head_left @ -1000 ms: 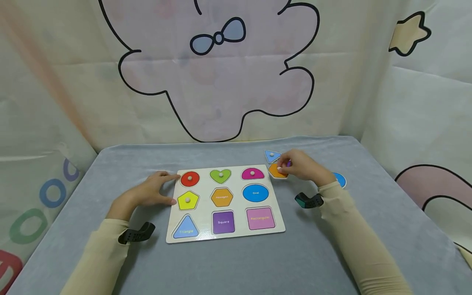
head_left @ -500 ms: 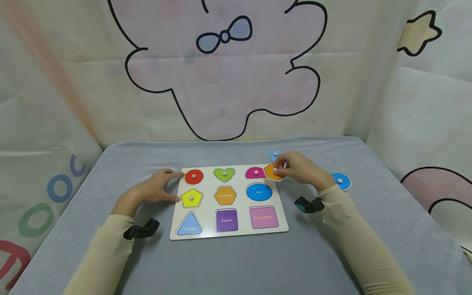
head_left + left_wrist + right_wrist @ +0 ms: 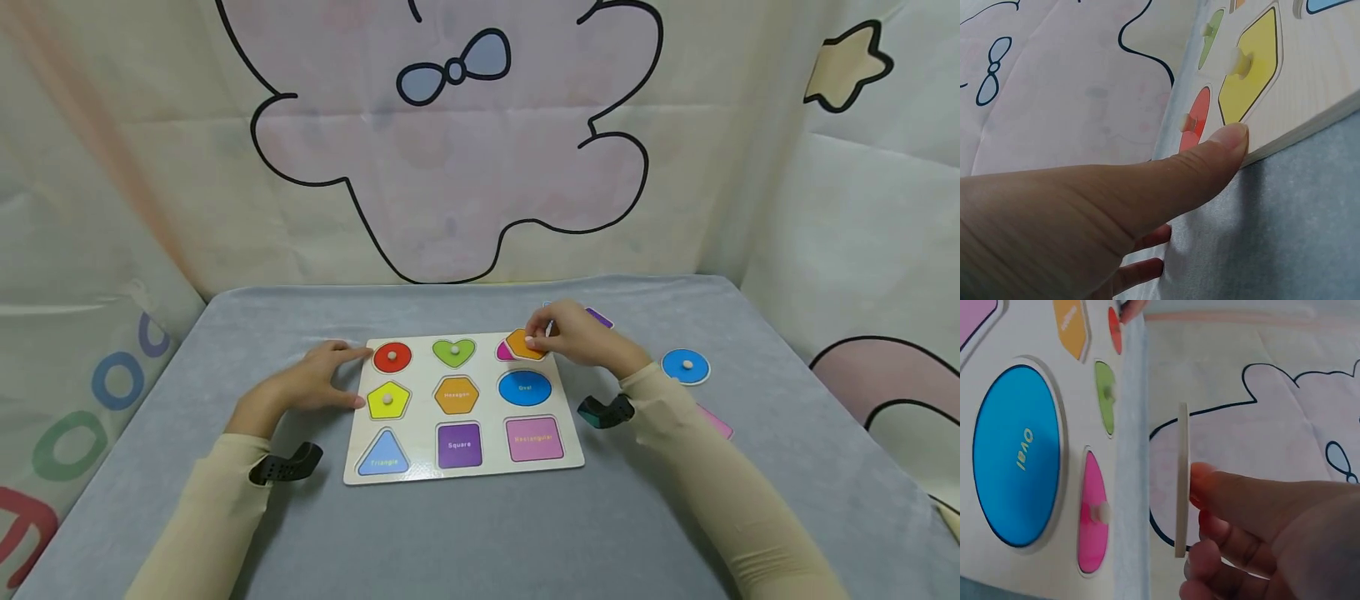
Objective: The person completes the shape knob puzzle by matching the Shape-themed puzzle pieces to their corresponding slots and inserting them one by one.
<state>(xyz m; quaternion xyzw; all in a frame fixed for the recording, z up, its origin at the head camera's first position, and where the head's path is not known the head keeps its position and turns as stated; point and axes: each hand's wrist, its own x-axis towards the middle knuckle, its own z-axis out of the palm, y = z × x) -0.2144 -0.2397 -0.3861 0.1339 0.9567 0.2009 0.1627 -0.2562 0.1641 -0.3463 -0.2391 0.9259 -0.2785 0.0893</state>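
Note:
A white shape-puzzle board (image 3: 423, 454) lies on the table. My left hand (image 3: 303, 389) rests at its left edge; in the left wrist view the thumb tip (image 3: 1232, 136) presses the corner beside the yellow pentagon (image 3: 1263, 44). Over the board's far right corner, my right hand (image 3: 573, 335) pinches an orange hexagon piece (image 3: 517, 342). That piece (image 3: 1182, 481) shows edge-on in the right wrist view, raised off the board. It partly covers the magenta semicircle (image 3: 502, 353). Bare printed recesses include the hexagon (image 3: 456, 406), oval (image 3: 525, 388), triangle (image 3: 383, 454), square (image 3: 459, 454) and rectangle (image 3: 533, 450).
Right of the board lie a blue oval piece (image 3: 678, 375) and a pink piece (image 3: 717, 422), partly behind the right sleeve. A purple piece (image 3: 599, 317) sits beyond the right hand. Printed cloth (image 3: 450, 167) hangs behind the table.
My right hand has lifted the orange hexagon from the table beside the board and carried it left over the far right corner. The left hand stays at the board's edge.

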